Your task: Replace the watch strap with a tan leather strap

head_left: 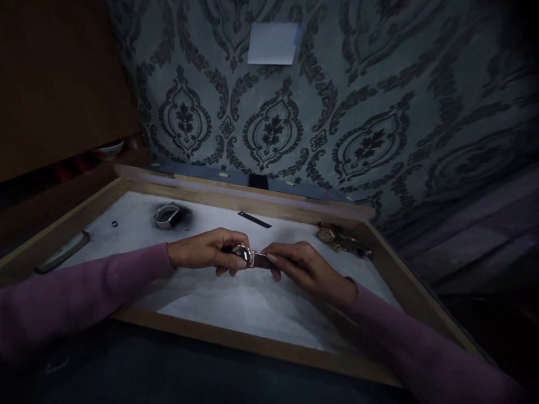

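Over the middle of a shallow wooden tray (252, 335) with a white bottom, both my hands hold one wristwatch (243, 252). It has a round rose-gold case and a dark strap (264, 261). My left hand (206, 249) is closed around the case, its thumb lying on the dial's edge. In my right hand (309, 269) the strap is pinched between thumb and fingers, to the right of the case. The strap's far end is hidden behind my right fingers. Part of the strap on the left is covered by my left hand.
Inside the tray lie a light-banded watch (166, 216), a flat dark strip (254, 219), a pile of gold-toned watches (332, 234), a small black ring (114, 223) and an olive strap (67, 252). Behind rises a patterned wall (269, 129); a wooden cabinet (63, 84) stands left.
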Demonstrator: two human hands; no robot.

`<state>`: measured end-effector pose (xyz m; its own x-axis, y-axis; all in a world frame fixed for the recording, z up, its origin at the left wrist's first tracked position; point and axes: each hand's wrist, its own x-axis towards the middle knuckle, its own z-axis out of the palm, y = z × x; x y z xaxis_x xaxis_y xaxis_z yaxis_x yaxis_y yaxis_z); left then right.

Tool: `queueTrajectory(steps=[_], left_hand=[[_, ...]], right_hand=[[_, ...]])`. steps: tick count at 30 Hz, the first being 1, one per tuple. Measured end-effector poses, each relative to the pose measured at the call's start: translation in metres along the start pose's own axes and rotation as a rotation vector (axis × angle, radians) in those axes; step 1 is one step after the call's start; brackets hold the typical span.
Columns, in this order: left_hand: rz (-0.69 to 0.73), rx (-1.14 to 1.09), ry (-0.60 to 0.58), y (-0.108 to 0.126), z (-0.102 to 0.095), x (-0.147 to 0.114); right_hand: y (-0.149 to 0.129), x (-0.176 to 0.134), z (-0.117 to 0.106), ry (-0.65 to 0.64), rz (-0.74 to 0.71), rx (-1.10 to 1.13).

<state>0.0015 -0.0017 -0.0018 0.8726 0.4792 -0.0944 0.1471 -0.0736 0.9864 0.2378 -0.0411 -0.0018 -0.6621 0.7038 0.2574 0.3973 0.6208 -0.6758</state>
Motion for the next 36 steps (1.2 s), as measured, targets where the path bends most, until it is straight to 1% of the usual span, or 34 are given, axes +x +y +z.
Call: queueTrajectory(steps=[8,19,36], left_hand=[[-0.002,0.001,0.01,0.0034,0.0004,-0.001],[0.01,-0.001,0.016,0.0019,-0.0006,-0.0016],[-0.001,0.025,0.007,0.004,0.0,-0.0012]], right_hand=[[-0.0021,0.0008,-0.0004,0.01,0.003,0.03],[-0.0019,0.0005,-0.001,0.022,-0.003,0.05],[-0.0033,0.0007,-0.0017,-0.018,0.039,0.035]])
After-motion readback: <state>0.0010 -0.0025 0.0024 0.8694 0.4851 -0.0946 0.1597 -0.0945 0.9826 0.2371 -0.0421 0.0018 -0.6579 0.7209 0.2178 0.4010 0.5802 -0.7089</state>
